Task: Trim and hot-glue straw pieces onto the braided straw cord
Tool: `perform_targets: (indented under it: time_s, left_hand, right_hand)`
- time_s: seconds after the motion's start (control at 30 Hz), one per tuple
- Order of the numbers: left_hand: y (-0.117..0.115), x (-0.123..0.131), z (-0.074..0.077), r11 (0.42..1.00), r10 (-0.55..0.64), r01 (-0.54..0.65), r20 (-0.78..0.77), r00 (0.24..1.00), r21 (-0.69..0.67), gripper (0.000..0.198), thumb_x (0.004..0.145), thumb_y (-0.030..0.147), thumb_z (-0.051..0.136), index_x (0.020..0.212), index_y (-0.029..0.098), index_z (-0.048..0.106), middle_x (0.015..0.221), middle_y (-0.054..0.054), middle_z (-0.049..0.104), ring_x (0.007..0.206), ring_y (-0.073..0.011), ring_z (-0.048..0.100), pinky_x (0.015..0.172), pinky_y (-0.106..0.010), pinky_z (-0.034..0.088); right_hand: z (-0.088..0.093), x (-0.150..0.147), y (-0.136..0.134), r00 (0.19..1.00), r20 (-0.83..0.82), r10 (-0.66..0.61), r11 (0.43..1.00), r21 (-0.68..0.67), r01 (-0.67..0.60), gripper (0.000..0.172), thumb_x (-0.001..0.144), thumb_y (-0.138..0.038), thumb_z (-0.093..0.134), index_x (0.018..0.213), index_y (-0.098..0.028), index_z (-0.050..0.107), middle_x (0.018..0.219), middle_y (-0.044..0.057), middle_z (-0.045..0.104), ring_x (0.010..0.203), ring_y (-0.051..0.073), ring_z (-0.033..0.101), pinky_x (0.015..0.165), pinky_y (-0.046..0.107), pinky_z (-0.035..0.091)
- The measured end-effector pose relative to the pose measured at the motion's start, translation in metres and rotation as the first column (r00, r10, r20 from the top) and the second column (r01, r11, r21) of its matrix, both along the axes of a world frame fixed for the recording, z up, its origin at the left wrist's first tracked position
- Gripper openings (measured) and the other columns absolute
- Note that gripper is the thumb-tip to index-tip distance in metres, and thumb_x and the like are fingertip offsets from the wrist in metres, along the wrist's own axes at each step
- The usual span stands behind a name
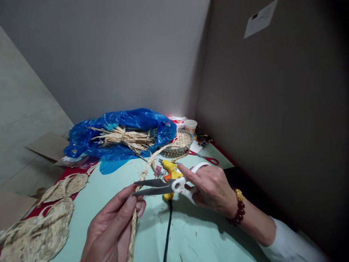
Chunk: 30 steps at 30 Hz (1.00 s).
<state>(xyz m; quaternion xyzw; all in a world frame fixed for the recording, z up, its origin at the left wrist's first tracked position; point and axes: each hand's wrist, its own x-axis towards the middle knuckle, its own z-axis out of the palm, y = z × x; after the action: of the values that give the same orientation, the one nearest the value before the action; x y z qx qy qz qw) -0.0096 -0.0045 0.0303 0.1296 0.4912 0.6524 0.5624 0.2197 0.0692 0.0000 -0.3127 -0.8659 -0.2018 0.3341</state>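
A pale braided straw cord [132,233] runs up through the fingers of my left hand [116,220], which is closed on it. From there the braid stretches away toward a round woven basket [181,140]. My right hand [209,185] grips white-handled scissors [156,187], its index finger stretched along them. The parted blades point left and lie around the braid, beside my left fingertips. Just behind the scissors rests a yellow glue gun [171,167] with an orange trigger and a black cable, partly hidden by the scissors.
A blue plastic bag [136,116] holds a tied bundle of dry straw [122,137]. Red-handled scissors [209,159] and a paper cup [190,126] stand near the back right. Woven straw slippers [40,233] lie at left. Grey walls [122,54] close off the back and right.
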Motion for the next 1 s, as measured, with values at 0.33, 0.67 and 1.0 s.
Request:
perform_targets:
  time_s: [0.33, 0.67, 1.0]
  left_hand:
    - [-0.002, 0.005, 0.005, 0.993, -0.117, 0.117, 0.034, 0.993, 0.003, 0.025, 0.056, 0.008, 0.084, 0.08, 0.016, 0.079, 0.077, -0.007, 0.074, 0.063, -0.0132, 0.066, 0.06, -0.021, 0.059]
    - [-0.001, 0.005, 0.004, 0.984, -0.177, 0.177, -0.046, 0.983, -0.01, 0.037, 0.05, 0.021, 0.093, 0.085, 0.016, 0.079, 0.073, -0.005, 0.071, 0.067, -0.0129, 0.064, 0.059, -0.017, 0.056]
    - [0.002, -0.002, 0.006, 0.995, -0.026, 0.033, -0.074, 0.997, 0.089, 0.031, 0.061, 0.018, 0.087, 0.09, 0.018, 0.078, 0.082, -0.005, 0.073, 0.064, -0.0107, 0.062, 0.062, -0.02, 0.056]
  right_hand:
    - [0.003, 0.002, -0.001, 1.0, -0.001, -0.021, 0.999, 0.028, 0.021, 0.055, 0.072, -0.006, 0.045, 0.125, -0.011, 0.061, 0.058, -0.002, 0.06, 0.052, 0.016, 0.052, 0.056, 0.03, 0.039]
    - [-0.004, -0.003, 0.002, 0.976, -0.218, -0.016, 0.974, -0.223, -0.034, 0.044, 0.086, -0.01, 0.048, 0.128, -0.014, 0.06, 0.061, -0.002, 0.062, 0.051, 0.013, 0.05, 0.053, 0.025, 0.038]
    - [0.034, 0.002, -0.009, 0.75, -0.656, -0.088, -0.31, -0.698, -0.646, 0.055, 0.064, -0.037, 0.087, 0.105, -0.018, 0.055, 0.071, -0.004, 0.062, 0.054, 0.009, 0.053, 0.047, 0.016, 0.041]
